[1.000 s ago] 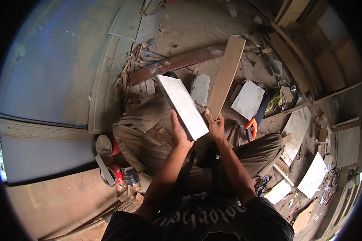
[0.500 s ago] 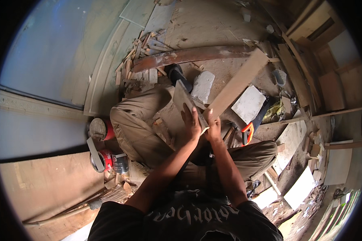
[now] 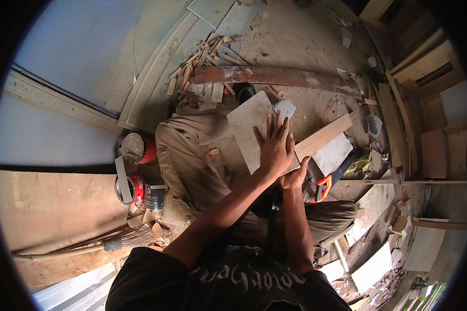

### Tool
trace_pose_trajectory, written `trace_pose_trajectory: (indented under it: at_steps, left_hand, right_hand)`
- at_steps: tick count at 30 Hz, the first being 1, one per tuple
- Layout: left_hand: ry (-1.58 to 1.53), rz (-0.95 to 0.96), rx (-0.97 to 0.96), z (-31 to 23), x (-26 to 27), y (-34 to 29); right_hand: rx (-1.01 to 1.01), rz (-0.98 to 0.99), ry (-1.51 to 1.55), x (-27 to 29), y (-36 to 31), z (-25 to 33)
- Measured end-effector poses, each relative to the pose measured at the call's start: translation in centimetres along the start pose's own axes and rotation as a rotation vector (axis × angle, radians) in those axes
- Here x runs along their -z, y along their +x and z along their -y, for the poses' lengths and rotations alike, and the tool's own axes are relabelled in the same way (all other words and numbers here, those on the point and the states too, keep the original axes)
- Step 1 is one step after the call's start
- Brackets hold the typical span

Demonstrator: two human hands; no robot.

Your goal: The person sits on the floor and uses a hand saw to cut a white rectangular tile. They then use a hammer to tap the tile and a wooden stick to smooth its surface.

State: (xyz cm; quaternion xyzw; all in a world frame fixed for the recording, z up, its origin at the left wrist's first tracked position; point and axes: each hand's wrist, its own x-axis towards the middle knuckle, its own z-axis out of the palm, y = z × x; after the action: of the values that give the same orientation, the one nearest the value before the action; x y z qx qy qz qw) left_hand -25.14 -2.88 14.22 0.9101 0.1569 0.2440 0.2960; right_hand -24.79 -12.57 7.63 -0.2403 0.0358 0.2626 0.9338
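Note:
A flat, pale wooden board [image 3: 245, 126] with its broad face up lies in front of me, over my crossed legs. Beside it a brown wooden plank [image 3: 328, 129] slants up to the right. The two meet near my hands, but whether they are joined is hidden. My left hand [image 3: 276, 149] rests flat on the pale board, fingers stretched toward its far corner. From below, my right hand [image 3: 294, 177] grips the near end of the plank, thumb up along its side and fingers mostly out of sight.
A handsaw with an orange handle [image 3: 324, 187] lies right of my hands, near a white block [image 3: 333, 154]. Paint cans [image 3: 133, 147] stand at my left knee. Beyond my feet stretches a long reddish-brown beam [image 3: 275, 76]. Wood scraps [image 3: 208, 58] litter the floor.
The pale board has turned from edge-on to face up. My left hand has spread out across it. The brown plank has tipped lower, toward the right.

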Motion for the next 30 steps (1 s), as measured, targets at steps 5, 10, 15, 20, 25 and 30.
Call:
trace_pose_trajectory:
  at_steps: [5, 10, 15, 20, 25, 30]
  left_hand:
    - [0.01, 0.007, -0.084, 0.2, 0.3, 0.2]
    - [0.133, 0.042, -0.122, 1.5, -0.4, -0.3]
    - [0.166, 0.049, -0.12, 2.2, -0.6, -0.8]
    - [-0.043, 0.016, -0.077, 2.7, -0.2, -0.1]
    - [-0.513, -0.349, 0.468, 14.5, 0.0, -2.3]
    - [-1.084, 0.052, 1.399, 18.7, -3.3, -5.2]
  right_hand:
    - [-0.009, 0.031, -0.115, -0.3, 0.4, 0.6]
    - [-0.104, -0.026, -0.066, 0.2, 0.3, -0.1]
    - [-0.101, -0.052, -0.045, 0.9, 0.6, -0.8]
    - [0.004, -0.131, -0.118, 1.2, 0.7, -0.6]
    - [0.023, -0.033, -0.253, 0.4, 0.9, -0.2]
    - [-0.005, -0.007, -0.343, 3.5, 1.6, -1.7]
